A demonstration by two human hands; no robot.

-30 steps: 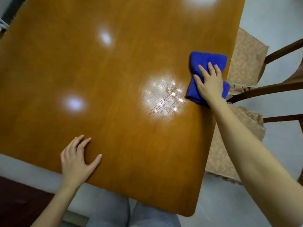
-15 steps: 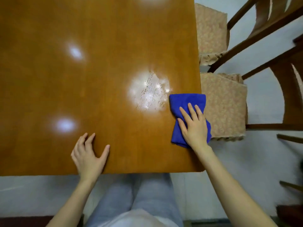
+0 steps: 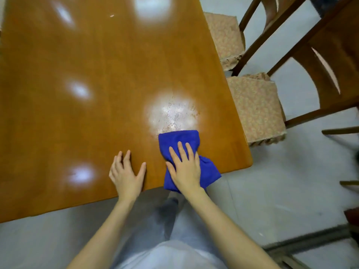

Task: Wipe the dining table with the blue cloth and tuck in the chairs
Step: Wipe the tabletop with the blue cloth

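A right hand (image 3: 185, 169), fingers flat, presses the blue cloth (image 3: 179, 140) near the desk's (image 3: 97, 65) near right corner; the left hand (image 3: 125, 173) rests open beside it.

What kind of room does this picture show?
Most likely a home dining room: a glossy wooden dining table, with a nearer chair and a farther chair, both wooden with cushioned seats, along its right edge.

Right hand (image 3: 185, 169) flat on the blue cloth (image 3: 180, 140), pressing it onto the table (image 3: 97, 74) at the near edge, cloth overhanging slightly. Left hand (image 3: 125, 174) flat on the wood just beside it. Two cushioned chairs (image 3: 256, 105) along the table's right side.
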